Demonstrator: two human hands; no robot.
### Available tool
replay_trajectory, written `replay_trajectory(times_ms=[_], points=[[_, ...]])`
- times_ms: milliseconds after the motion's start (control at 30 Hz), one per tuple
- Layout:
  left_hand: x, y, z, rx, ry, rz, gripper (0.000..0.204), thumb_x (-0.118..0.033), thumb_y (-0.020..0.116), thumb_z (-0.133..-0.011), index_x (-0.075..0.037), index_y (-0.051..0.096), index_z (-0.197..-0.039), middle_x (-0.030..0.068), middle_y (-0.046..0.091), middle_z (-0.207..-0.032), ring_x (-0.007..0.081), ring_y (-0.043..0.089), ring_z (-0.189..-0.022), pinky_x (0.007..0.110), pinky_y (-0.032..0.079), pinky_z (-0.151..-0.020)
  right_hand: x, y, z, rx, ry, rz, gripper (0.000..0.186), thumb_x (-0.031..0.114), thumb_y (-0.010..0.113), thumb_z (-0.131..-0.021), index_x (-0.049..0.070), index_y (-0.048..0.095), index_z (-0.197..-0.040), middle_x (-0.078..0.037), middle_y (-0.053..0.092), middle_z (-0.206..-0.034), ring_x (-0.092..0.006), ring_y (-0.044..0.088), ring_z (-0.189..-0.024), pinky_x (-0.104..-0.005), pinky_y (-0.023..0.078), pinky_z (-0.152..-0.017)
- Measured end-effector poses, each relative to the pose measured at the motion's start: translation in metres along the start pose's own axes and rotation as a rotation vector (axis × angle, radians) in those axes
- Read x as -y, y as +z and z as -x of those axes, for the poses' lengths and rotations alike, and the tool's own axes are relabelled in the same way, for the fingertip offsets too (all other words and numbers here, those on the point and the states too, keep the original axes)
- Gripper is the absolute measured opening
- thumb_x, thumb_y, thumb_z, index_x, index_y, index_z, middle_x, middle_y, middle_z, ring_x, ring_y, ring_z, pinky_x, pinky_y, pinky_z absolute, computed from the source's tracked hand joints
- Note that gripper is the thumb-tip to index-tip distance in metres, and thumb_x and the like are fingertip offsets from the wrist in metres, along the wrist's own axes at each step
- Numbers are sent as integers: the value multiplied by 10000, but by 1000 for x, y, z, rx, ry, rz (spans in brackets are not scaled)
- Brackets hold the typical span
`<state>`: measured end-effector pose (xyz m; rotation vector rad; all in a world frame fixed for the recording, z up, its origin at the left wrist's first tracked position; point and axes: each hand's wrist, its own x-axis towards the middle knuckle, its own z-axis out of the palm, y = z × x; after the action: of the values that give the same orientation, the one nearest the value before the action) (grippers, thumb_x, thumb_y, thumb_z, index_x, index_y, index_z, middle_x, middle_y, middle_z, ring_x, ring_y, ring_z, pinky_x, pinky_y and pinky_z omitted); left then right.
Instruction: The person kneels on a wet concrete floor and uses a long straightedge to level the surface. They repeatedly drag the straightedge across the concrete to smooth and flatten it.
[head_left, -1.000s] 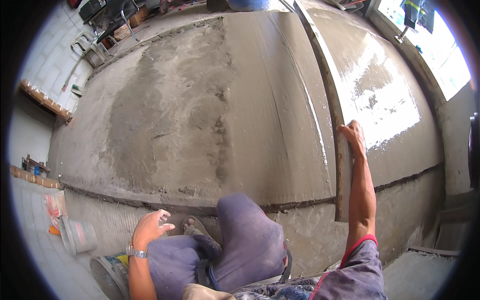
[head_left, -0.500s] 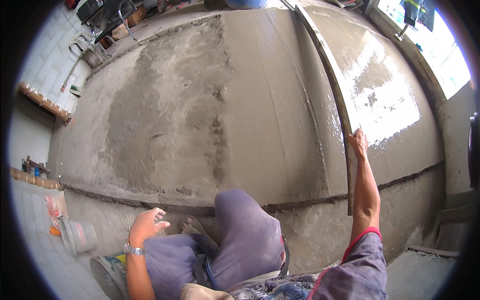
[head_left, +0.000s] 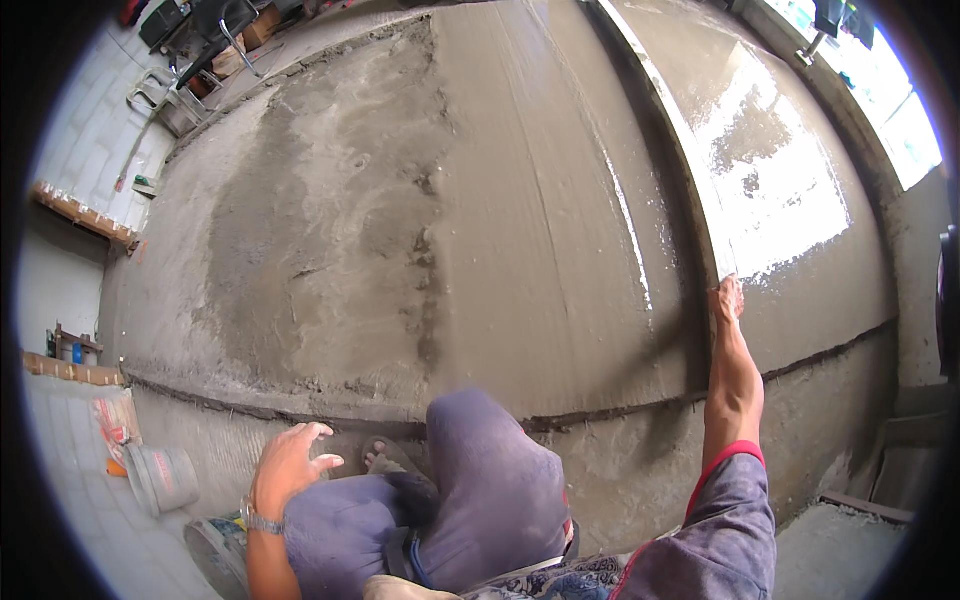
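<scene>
My right hand (head_left: 728,298) is stretched forward and closed around a long straightedge board (head_left: 690,155). The board runs away from me over smooth wet screed (head_left: 540,250), and a dark shadow lies along its left side. Its near end is partly covered by my hand and forearm; whether the board touches the screed there I cannot tell. My left hand (head_left: 290,460), with a metal watch at the wrist, hovers beside my bent left knee. Its fingers are curved and apart, with nothing in them.
Rougher mortar (head_left: 320,220) covers the left part of the slab, ending at a ragged near edge. Buckets (head_left: 165,478) stand by the left block wall. Chairs (head_left: 215,40) are at the far left. A window (head_left: 885,90) is on the right, above a low ledge.
The board's near end has shifted toward my right hand, and a wider shadow shows beside it. My right hand has moved slightly right and nearer. My left hand has barely moved.
</scene>
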<state>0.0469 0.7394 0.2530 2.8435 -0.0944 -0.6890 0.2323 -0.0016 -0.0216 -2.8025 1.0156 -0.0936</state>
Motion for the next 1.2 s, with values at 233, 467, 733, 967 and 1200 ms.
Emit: replay_trajectory(times_ms=[233,467,733,967,1200], points=[[-56,-16,-47,-11,29,100,481,-277,816,-748,-60,640,-1140,152,682,-1081,370,634,-1015,443,493,-864,-6,-14,23,15,-50,44,473,271,626,-884,-21,469,-1221,-255,581,-1211,-424,586,-1130,-492,493,-936],[-66,-15,-89,124,16,183,492,-247,811,-751,-54,619,-1161,154,665,-1096,384,614,-1028,449,482,-869,4,-14,26,-45,-52,101,588,345,587,-936,-37,416,-1349,-259,560,-1246,-425,557,-1173,-494,465,-962],[-69,-5,-111,248,-88,303,489,-201,803,-750,-45,608,-1170,164,659,-1126,397,607,-1055,451,471,-884,11,-15,27,26,7,177,692,392,590,-944,-62,374,-1420,-269,494,-1366,-420,506,-1261,-466,430,-1034],[-95,0,-83,203,-233,344,486,-117,797,-727,-33,611,-1168,173,661,-1145,393,608,-1091,444,471,-917,12,-15,25,32,-7,183,683,366,629,-926,-57,365,-1393,-267,525,-1262,-431,538,-1194,-484,463,-973],[-149,-5,-12,-28,-363,291,540,-128,802,-723,-55,589,-1214,176,642,-1136,406,593,-1066,443,460,-899,8,-14,22,57,-54,101,680,361,595,-947,-71,349,-1412,-269,502,-1309,-418,509,-1242,-474,445,-1008]])
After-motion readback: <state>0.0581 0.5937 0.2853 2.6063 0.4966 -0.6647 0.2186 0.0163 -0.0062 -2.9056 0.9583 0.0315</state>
